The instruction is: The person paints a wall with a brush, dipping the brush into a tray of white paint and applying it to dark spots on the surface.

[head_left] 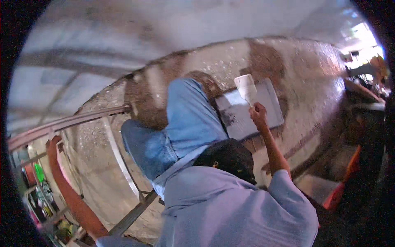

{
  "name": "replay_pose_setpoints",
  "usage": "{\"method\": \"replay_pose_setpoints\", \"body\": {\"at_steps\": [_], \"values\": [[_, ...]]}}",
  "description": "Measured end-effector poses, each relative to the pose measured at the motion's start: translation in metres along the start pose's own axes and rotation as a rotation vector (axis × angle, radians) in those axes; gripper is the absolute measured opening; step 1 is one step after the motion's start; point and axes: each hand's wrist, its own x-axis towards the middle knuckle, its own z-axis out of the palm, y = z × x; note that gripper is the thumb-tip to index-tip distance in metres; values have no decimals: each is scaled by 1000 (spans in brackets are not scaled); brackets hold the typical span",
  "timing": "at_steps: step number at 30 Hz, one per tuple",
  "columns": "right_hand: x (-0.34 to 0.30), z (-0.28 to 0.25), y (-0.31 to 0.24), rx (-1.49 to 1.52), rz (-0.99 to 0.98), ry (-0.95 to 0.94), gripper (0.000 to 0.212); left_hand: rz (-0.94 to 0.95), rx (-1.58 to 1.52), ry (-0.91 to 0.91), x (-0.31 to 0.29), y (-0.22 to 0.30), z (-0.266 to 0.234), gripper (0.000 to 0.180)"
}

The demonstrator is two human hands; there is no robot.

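Observation:
Raised over a grey rectangular tray (273, 99), my right hand (258, 114) is closed round the handle of a white broad-headed tool (245, 86). Whether the head is a scoop or a wide brush, I cannot tell. The tray lies on the floor just right of my bent legs in blue jeans (191, 111), with a dark patch on its left part. Far to the left, my left hand (54, 145) curls round a bar of a metal frame (74, 122). Some of its fingers are hidden by the bar.
Brown and pale patches mark the speckled floor (312, 78). A whitish sheet (230, 20) spans the far side. A black cloth thing (226, 158) lies at my lap. Coloured items (39, 173) fill the left edge, and an orange-edged object (341, 181) stands right.

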Motion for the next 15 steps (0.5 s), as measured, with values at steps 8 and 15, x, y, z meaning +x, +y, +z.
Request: {"method": "replay_pose_setpoints", "body": {"at_steps": [8, 15], "values": [[18, 118, -191, 490, -1, -366, 14, 4, 99, -31, -50, 60, 48, 28], [30, 231, -274, 647, 3, -417, 19, 9, 128, 44, -60, 66, 47, 25]]}}
